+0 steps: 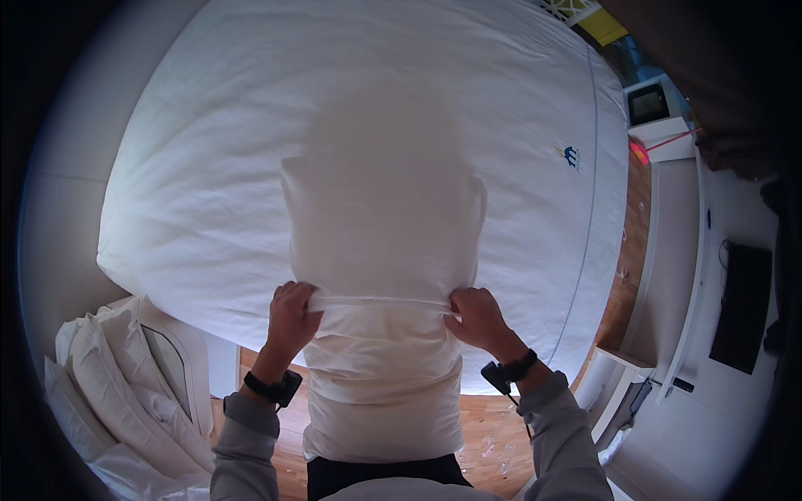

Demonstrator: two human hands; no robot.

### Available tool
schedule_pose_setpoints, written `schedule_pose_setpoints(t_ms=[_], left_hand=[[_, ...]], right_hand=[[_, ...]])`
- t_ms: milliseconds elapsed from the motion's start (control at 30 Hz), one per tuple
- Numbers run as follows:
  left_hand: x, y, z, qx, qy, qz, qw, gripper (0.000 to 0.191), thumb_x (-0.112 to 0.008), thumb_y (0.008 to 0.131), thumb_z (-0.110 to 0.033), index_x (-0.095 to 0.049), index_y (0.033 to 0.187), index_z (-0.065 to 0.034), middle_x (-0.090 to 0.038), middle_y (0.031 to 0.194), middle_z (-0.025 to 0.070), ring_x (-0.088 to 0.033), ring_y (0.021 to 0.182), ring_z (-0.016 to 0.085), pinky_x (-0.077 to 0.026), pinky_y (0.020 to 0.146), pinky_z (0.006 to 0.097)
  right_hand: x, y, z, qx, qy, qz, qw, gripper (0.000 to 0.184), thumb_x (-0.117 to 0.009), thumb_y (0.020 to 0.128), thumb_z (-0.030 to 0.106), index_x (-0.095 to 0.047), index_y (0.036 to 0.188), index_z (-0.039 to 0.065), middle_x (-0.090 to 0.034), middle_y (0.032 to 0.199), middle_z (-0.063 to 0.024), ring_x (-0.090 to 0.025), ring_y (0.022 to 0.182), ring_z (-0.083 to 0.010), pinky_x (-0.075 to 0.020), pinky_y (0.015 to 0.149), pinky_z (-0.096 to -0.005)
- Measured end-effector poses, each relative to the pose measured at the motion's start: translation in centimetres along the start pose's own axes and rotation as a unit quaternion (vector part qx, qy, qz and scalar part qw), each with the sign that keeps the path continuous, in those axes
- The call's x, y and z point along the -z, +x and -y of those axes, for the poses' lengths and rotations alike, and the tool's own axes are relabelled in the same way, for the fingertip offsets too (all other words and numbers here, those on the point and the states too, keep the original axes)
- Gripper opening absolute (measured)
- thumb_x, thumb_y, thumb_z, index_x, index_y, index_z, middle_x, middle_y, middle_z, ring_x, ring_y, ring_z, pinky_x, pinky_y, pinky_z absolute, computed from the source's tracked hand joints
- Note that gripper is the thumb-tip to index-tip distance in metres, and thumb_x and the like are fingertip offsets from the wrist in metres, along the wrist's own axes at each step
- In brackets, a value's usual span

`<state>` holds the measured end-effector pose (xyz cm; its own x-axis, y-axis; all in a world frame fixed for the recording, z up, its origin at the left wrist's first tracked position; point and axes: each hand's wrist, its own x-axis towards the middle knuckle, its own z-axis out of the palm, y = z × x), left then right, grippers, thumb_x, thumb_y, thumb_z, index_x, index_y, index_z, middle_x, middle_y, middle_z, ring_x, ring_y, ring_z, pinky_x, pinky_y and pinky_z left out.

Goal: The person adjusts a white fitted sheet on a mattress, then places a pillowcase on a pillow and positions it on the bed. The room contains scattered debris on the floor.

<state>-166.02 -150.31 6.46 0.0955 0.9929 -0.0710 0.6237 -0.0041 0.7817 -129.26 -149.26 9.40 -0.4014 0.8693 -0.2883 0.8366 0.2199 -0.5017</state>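
Observation:
A white pillow (383,401) lies lengthwise in front of my body, partly inside a white pillowcase (382,250). The pillowcase's far part rests over the bed with its white cover (219,206). My left hand (293,316) grips the left side of the pillowcase's open edge, fingers curled around the fabric. At the right side of the same edge, my right hand (479,317) pinches the cloth. The edge runs nearly straight between both hands, across the pillow. Each wrist wears a black strap with a small device.
Several white pillows (119,382) are piled at the lower left beside a white rounded furniture piece (188,363). Scraps litter the wooden floor (495,438). At the right are a wall-mounted black screen (741,307), a low white shelf (626,358) and a pink-red broom (640,152).

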Motion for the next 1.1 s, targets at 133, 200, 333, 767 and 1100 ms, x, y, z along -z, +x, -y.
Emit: schedule_pose_setpoints(t_ms=[133,200,333,767,1100], left_hand=[[-1.2,-1.0,-2.0,0.039,-0.201,0.02,0.979,0.015,-0.065,0.074,-0.009,-0.057,0.08,0.0014,-0.051,0.072,0.0155,-0.05,0.067,0.035,-0.044,0.06,0.0413],[-2.3,-3.3,-6.0,-0.19,-0.21,0.126,0.951,0.023,-0.074,0.076,-0.016,-0.053,0.073,-0.0068,-0.054,0.073,0.0138,-0.061,0.073,0.033,-0.048,0.061,0.041],[-3.9,-4.6,-9.7,-0.228,-0.065,0.236,0.942,0.02,-0.075,0.074,-0.017,-0.056,0.072,-0.0099,-0.061,0.073,0.011,-0.064,0.068,0.032,-0.05,0.061,0.0452],[-2.4,-3.7,-4.6,-0.017,-0.018,0.101,0.995,0.021,-0.061,0.059,0.005,-0.049,0.07,-0.0075,-0.054,0.067,0.0099,-0.057,0.072,0.037,-0.046,0.066,0.0463],[-5.4,-1.4,5.4,-0.001,0.042,-0.147,0.988,0.037,-0.073,0.063,0.004,-0.052,0.091,-0.0063,-0.054,0.087,0.0124,-0.057,0.086,0.035,-0.049,0.072,0.0432]], right_hand=[[0.2,0.1,-0.9,-0.041,-0.002,-0.043,0.998,0.016,-0.067,0.069,0.009,-0.056,0.077,0.002,-0.062,0.08,-0.0194,-0.061,0.084,-0.0416,-0.0468,0.072,-0.0512],[-1.5,-1.3,-2.6,-0.072,-0.008,-0.084,0.994,0.021,-0.063,0.063,0.002,-0.059,0.083,0.002,-0.063,0.085,-0.0205,-0.06,0.088,-0.0439,-0.0482,0.076,-0.0538],[-3.6,-5.0,-5.4,-0.069,0.02,-0.112,0.991,0.024,-0.065,0.066,0.001,-0.062,0.09,0.003,-0.065,0.089,-0.0194,-0.062,0.091,-0.0433,-0.0508,0.077,-0.0523],[-4.8,-10.7,-0.3,0.009,-0.041,0.057,0.997,0.017,-0.066,0.067,0.007,-0.057,0.081,0.008,-0.059,0.08,-0.0119,-0.062,0.08,-0.0346,-0.0512,0.07,-0.0449],[-7.6,-2.0,-8.2,-0.11,0.043,-0.265,0.957,0.022,-0.066,0.075,0.002,-0.049,0.088,0.005,-0.053,0.088,-0.0178,-0.055,0.085,-0.0388,-0.0464,0.072,-0.0461]])
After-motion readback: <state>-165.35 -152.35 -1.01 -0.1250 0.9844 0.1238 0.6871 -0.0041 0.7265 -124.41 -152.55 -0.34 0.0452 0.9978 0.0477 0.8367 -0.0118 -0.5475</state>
